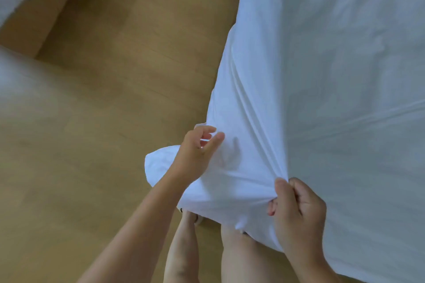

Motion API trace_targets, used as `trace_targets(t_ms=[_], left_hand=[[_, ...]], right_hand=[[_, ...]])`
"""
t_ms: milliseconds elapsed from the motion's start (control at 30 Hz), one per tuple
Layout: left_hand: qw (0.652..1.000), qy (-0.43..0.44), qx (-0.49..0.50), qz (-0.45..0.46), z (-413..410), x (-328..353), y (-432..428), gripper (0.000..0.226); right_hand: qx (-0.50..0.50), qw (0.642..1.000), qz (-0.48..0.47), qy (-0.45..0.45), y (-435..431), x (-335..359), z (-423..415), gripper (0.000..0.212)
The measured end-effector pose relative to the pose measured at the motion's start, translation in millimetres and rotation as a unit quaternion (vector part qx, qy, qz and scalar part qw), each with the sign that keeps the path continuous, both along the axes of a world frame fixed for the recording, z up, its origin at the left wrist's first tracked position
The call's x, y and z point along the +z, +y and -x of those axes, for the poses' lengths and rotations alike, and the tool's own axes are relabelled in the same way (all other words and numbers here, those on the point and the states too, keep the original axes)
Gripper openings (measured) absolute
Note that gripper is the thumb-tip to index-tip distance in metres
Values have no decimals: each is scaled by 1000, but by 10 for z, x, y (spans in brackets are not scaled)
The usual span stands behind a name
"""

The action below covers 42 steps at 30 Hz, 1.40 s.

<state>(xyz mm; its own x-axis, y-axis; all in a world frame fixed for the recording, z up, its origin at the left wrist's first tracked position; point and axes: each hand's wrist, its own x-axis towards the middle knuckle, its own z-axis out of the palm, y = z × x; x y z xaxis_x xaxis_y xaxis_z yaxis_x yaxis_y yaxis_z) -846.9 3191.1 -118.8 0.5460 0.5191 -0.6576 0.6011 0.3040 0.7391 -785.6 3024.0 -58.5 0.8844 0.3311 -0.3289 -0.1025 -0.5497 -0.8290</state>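
Hands on a white sheet (322, 76)
Right hand (297, 209) grips its bunched fabric; left hand (195, 151) loosely open, resting against it

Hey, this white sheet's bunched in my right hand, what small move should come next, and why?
Probably close the left hand on the near edge of the white sheet. The right hand grips a bunched fold, while the left one looks open beside slack fabric, so that side seems unheld.

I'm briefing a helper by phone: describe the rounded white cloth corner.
A large white cloth sheet fills the right, beside tan wooden floor. Its rounded corner bulges left of the left hand, smooth, unlike the creased folds pinched by the right hand.
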Motion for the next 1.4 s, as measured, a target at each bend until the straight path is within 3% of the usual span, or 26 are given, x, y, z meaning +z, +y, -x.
trace_targets(t_ms=[67, 133, 200, 267, 300, 400, 433, 467, 533, 600, 733, 833, 967, 1067, 1133, 1200, 1267, 1333, 1400], left_hand=[[998, 47, -34, -14, -163, -180, -46, 67], [993, 99, -60, 38, -310, -275, -144, 79], [986, 129, -98, 44, -479, -272, -220, 53], [994, 97, -50, 18, -537, -108, -228, 14], [998, 55, -13, 22, -482, -10, -172, 7], [990, -95, 57, 92, -85, 262, 189, 9], [985, -116, 63, 111, 88, 277, 331, 24], [990, -78, 71, 98, 208, 235, 443, 32], [988, 132, 50, -56, 301, -159, 546, 34], [942, 298, -34, -152, 174, -527, 469, 45], [940, 294, -171, 16, 180, -1060, 254, 60], [950, 261, -130, 115, 385, -1024, 186, 86], [974, 161, -132, 94, 726, -620, 63, 34], [977, 51, -26, 205, 1168, -391, 141, 41], [961, 113, 51, 246, 1280, -554, 212, 45], [946, 263, 53, 183, 1135, -895, 188, 45], [931, 357, -31, 68, 699, -1184, 53, 48], [916, 394, -71, -12, 305, -1294, -98, 48], [919, 392, -14, -34, 119, -1241, -103, 48]], right_hand=[[-2, 1000, 9, 5, -95, -30, -89, 37], [11, 1000, 21, 6, -141, -88, -166, 39], [14, 999, 33, 10, -147, -160, -245, 42], [7, 999, 43, 11, -156, -215, -336, 44], [4, 999, 44, 10, -174, -227, -374, 44], [66, 998, 11, 12, -97, -245, -363, 44], [110, 994, 4, 13, -10, -288, -300, 43], [149, 989, 15, 20, 88, -364, -214, 43], [200, 973, 82, 77, 308, -602, -49, 43], [241, 945, 169, 142, 456, -836, 56, 35], [197, 944, 211, 160, 385, -1121, 64, 25], [193, 944, 212, 164, 338, -1163, -16, 21], [226, 925, 256, 168, 378, -1184, -156, 21], [236, 935, 240, 116, 365, -1155, -116, 27], [311, 901, 270, 136, 328, -1125, -37, 29], [364, 849, 315, 217, 285, -1121, 42, 23], [366, 833, 334, 246, 251, -1113, 22, 20], [347, 865, 292, 214, 260, -1063, -70, 18], [334, 912, 209, 116, 336, -941, -204, 11]])
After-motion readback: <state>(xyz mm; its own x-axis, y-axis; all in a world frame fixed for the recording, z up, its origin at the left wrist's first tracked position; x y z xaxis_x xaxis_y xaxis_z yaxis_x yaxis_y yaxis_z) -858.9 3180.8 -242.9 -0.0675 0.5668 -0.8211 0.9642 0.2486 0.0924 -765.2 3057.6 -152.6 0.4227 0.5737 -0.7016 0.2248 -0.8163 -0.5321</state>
